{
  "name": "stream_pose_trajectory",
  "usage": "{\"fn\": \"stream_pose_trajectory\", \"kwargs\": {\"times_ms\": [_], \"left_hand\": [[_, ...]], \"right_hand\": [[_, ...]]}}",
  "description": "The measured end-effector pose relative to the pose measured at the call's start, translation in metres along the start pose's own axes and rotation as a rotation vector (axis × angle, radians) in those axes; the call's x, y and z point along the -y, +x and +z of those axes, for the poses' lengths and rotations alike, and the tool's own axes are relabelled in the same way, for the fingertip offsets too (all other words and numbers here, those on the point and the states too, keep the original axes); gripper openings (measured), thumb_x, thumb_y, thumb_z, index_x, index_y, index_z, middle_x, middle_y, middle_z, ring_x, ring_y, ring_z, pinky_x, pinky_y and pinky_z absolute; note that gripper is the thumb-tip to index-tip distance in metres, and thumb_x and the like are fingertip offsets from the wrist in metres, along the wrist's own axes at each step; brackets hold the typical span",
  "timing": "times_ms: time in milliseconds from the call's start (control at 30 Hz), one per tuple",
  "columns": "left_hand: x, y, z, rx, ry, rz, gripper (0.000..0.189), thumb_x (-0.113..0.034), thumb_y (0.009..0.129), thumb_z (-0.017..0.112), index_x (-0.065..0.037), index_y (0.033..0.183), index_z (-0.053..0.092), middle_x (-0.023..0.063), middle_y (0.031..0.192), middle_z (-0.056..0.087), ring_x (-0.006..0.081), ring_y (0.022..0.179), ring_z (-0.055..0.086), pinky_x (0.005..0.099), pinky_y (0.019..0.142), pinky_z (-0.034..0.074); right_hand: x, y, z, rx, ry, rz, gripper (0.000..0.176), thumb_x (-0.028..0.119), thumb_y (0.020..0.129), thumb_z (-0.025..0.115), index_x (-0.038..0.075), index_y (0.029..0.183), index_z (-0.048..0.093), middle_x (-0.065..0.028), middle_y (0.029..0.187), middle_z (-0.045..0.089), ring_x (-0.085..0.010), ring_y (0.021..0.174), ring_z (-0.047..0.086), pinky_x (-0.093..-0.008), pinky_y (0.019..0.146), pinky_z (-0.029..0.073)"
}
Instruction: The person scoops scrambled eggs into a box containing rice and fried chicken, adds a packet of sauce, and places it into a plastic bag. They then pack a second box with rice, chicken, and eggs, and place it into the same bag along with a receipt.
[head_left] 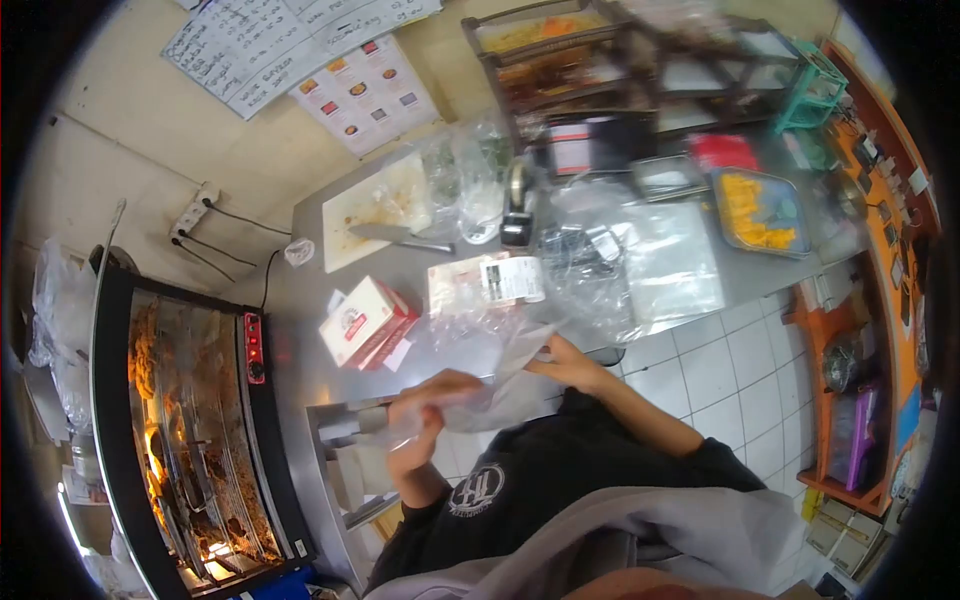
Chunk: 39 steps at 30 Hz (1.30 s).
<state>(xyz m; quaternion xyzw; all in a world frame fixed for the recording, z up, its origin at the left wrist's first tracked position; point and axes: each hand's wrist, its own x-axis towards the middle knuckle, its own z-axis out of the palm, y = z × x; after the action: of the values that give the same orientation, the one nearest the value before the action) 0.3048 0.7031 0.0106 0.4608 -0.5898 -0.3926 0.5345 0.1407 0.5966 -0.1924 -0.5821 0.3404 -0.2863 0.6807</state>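
A clear plastic bag (500, 392) is stretched between my two hands, in front of the black shirt. My right hand (568, 362) is closed on its upper right end. My left hand (430, 405) has its fingers curled at the other end, with thin plastic lying over them; motion smears it a little. Just beyond the hands, on the steel table (300, 345), are a red and white carton box (365, 325) and a flat clear pack with a printed label (512, 280). Crumpled clear plastic (470, 328) lies against that pack.
A knife (400, 236) rests on a stained white cutting board (345, 215). Behind the pack stands a black tape dispenser (517, 215). Plastic sheets (670, 270) and a tub of yellow pieces (757, 212) lie to the right. A lit glass food warmer (200, 440) stands at left.
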Motion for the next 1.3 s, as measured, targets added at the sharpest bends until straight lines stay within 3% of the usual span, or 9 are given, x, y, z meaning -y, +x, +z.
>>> {"fn": "stream_pose_trajectory", "kwargs": {"times_ms": [267,367,533,633,733,967,1133,1233,1300], "left_hand": [[0.012,-0.119,-0.073,-0.812,0.064,-0.103,0.045,-0.033,0.088,0.044,0.0,0.118,0.039,0.0155,0.105,0.052,0.0241,0.1,0.047,0.0359,0.09,0.032],[0.029,-0.153,-0.074,-1.467,1.355,-0.369,0.065,-0.029,0.074,0.065,0.0,0.122,0.032,0.0123,0.106,0.046,0.0254,0.096,0.045,0.0346,0.091,0.028],[0.035,-0.191,-0.038,-0.598,0.303,-0.527,0.03,-0.013,0.073,0.067,-0.005,0.094,0.047,0.0042,0.078,0.051,0.0084,0.067,0.048,0.0223,0.053,0.037],[0.044,-0.218,-0.046,-0.671,0.362,-0.468,0.023,-0.017,0.073,0.066,-0.004,0.075,0.047,0.002,0.05,0.04,0.0085,0.046,0.035,0.0227,0.043,0.031],[0.045,-0.259,-0.064,-0.788,0.399,-0.459,0.02,-0.007,0.072,0.06,-0.002,0.066,0.042,0.0041,0.05,0.038,0.0078,0.048,0.035,0.0236,0.044,0.031],[0.009,-0.348,-0.081,-0.92,0.839,-0.362,0.022,0.004,0.061,0.054,-0.002,0.057,0.033,0.0106,0.048,0.035,0.0213,0.042,0.037,0.0267,0.042,0.032],[-0.022,-0.365,-0.081,-1.085,1.027,-0.503,0.015,0.001,0.061,0.058,-0.004,0.063,0.044,0.0091,0.056,0.045,0.0208,0.053,0.046,0.0289,0.05,0.038],[-0.009,-0.323,-0.089,-1.141,1.319,-0.371,0.017,-0.003,0.062,0.06,-0.006,0.074,0.049,0.0094,0.063,0.051,0.0233,0.062,0.051,0.0327,0.054,0.041],[0.008,-0.315,-0.088,-1.115,1.449,-0.277,0.019,-0.005,0.064,0.06,-0.006,0.08,0.05,0.0102,0.068,0.053,0.0256,0.067,0.054,0.0358,0.057,0.042]], "right_hand": [[0.044,0.008,0.084,0.436,0.305,0.104,0.014,0.015,0.081,0.057,0.001,0.083,0.057,-0.0036,0.07,0.056,-0.0095,0.064,0.053,-0.0217,0.062,0.044],[0.042,-0.008,0.137,0.395,0.255,0.035,0.008,0.009,0.079,0.059,0.002,0.081,0.058,-0.0029,0.066,0.056,-0.0091,0.06,0.054,-0.022,0.059,0.044],[0.039,-0.048,0.214,0.557,0.403,0.239,0.01,0.008,0.078,0.06,0.0,0.084,0.057,-0.0046,0.072,0.058,-0.0111,0.065,0.056,-0.0245,0.06,0.045],[0.056,-0.066,0.247,0.622,0.664,0.452,0.016,0.01,0.077,0.062,-0.001,0.087,0.057,-0.0042,0.074,0.058,-0.0116,0.067,0.057,-0.025,0.061,0.045],[0.047,-0.063,0.253,0.632,0.004,0.526,0.016,0.016,0.07,0.068,0.007,0.076,0.057,0.0013,0.067,0.053,-0.0084,0.058,0.05,-0.0224,0.049,0.039],[0.045,0.013,0.22,0.117,-0.441,-0.671,0.041,0.01,0.069,0.065,0.003,0.051,0.029,-0.003,0.045,0.024,-0.0113,0.045,0.024,-0.0303,0.041,0.024],[0.124,0.017,0.215,0.078,-0.778,-0.483,0.025,0.002,0.075,0.048,0.001,0.056,0.032,-0.0038,0.05,0.03,-0.0097,0.051,0.029,-0.0295,0.044,0.026],[0.119,-0.004,0.28,0.144,-0.447,-0.725,0.014,-0.001,0.07,0.046,-0.001,0.06,0.037,-0.0072,0.054,0.04,-0.0139,0.053,0.038,-0.033,0.048,0.031],[0.112,-0.027,0.312,0.637,-0.483,-0.605,0.01,-0.002,0.064,0.048,0.0,0.072,0.053,-0.0109,0.063,0.052,-0.0198,0.06,0.051,-0.0292,0.056,0.041]]}}
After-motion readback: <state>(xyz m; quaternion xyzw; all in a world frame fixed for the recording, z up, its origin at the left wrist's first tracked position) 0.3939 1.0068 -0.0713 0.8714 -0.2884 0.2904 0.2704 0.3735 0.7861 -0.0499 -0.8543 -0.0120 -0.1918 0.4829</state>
